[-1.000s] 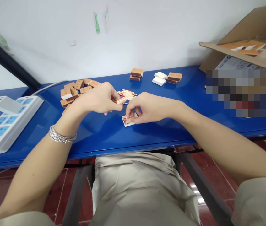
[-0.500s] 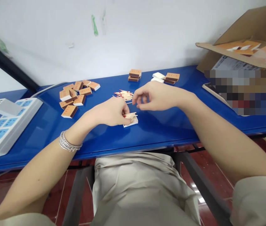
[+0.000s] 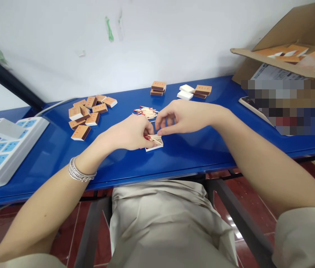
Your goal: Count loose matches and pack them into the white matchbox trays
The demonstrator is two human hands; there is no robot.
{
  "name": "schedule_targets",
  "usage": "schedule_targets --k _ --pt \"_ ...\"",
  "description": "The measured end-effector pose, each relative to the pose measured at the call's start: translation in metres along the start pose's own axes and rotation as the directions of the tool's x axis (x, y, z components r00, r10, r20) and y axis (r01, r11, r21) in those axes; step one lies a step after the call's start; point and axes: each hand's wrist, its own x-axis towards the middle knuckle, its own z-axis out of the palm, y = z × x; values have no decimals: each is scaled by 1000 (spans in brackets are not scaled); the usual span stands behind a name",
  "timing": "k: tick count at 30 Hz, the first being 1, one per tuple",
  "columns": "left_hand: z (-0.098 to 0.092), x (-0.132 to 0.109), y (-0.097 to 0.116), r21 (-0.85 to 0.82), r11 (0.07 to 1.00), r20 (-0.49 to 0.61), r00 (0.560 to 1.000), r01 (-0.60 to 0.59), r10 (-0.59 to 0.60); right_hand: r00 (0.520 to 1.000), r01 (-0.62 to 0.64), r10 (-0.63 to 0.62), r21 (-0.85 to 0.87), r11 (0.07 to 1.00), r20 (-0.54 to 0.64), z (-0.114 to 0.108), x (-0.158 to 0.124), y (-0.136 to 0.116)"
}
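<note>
1. the person's bare left hand point(image 3: 128, 134), with a silver chain bracelet point(image 3: 82, 174) at the wrist, sits near the centre of the frame, its fingers pinched narrowly around a small bundle of thin, pale wooden matchsticks with red heads point(image 3: 155, 139).
2. the bundle lies at the lower centre of the hands' working area, partly on a shallow white card matchbox tray point(image 3: 154, 149), with its sticks crossing at slight angles.
3. the person's bare right hand point(image 3: 185, 117) hovers just above and to the right, thumb and fingers drawn into a narrow pinch. i cannot tell whether it holds a stick.
4. a loose heap of red-headed wooden matchsticks point(image 3: 145, 112) lies just above the hands on a glossy blue table point(image 3: 174, 162).
5. the sticks look light, stiff and brittle, and likely to slide on smooth surfaces. the bare wooden shafts seem the safest hold, away from the crumbly heads. the thin card tray looks light and easily nudged, so its rim suits steadying.
6. left of centre, brown card matchboxes with orange labels point(image 3: 89, 115) lie scattered. at top centre, white card trays point(image 3: 185, 93) sit beside small stacks of boxes.
7. at far left lies a white power strip with blue sockets point(image 3: 9, 149). at upper right stands an open brown cardboard box point(image 3: 285, 41).
</note>
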Motion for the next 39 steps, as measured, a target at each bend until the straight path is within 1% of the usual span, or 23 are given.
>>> schedule_targets --k 6,9,12,14,16,18,20,23,27,30,35,37,39 --pt "-4 -3 1 -45 999 -9 1000 8 -8 1000 2 -2 -5 1000 13 2 1 1" --pt "-9 -5 1 -63 998 8 1000 30 -30 1000 9 -9 -14 1000 22 4 2 1" --pt "-17 -8 -6 -98 993 64 996 71 -64 999 13 -12 -30 999 34 5 2 0" --pt "-21 -9 -12 -96 989 121 988 112 -100 999 9 -7 -40 999 39 5 3 -2" --pt "-24 -10 -17 -38 988 196 971 147 -137 999 -1 3 -44 999 44 6 3 -5" --pt "-24 -10 -18 39 987 270 949 156 -160 999 -11 13 -43 999 45 6 4 -7" --pt "-21 -9 -17 81 986 305 939 143 -161 999 -14 16 -43 999 41 7 4 -8" --pt "-16 -8 -12 90 988 282 948 125 -146 1000 -22 23 -58 998 14 9 6 -8" --pt "-13 -7 -8 115 987 252 958 113 -139 994 -102 97 -97 990 -59 16 12 -3" --pt "-14 -6 -9 116 987 240 961 111 -137 988 -147 141 -116 982 -56 20 16 0" --pt "-21 -11 -11 118 988 287 949 98 -128 987 -158 152 -155 975 -45 22 18 -1" --pt "-25 -13 -10 109 990 274 954 93 -120 986 -164 159 -185 969 -43 22 18 -4" --pt "-27 -15 -7 96 991 233 966 89 -109 984 -178 175 -217 960 -37 22 17 -6"
